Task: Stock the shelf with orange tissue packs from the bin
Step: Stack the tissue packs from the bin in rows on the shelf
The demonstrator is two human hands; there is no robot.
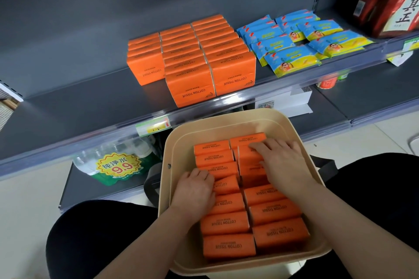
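A beige bin (pixel 166 149) rests on my lap and holds two columns of orange tissue packs (pixel 227 246) standing on edge. My left hand (pixel 195 190) reaches into the left column, with its fingers curled over a tilted pack (pixel 226 184). My right hand (pixel 282 161) lies spread over the packs of the right column near the far end. Whether either hand grips a pack firmly I cannot tell. On the grey shelf (pixel 90 102) three rows of orange packs (pixel 192 61) stand in front of me.
Blue and yellow wipe packs (pixel 292 43) lie to the right of the orange rows. A red box (pixel 394 0) stands at the far right. The lower shelf holds a shrink-wrapped bundle of water bottles (pixel 115 163). Price-tag rails (pixel 154 127) run along the shelf edges.
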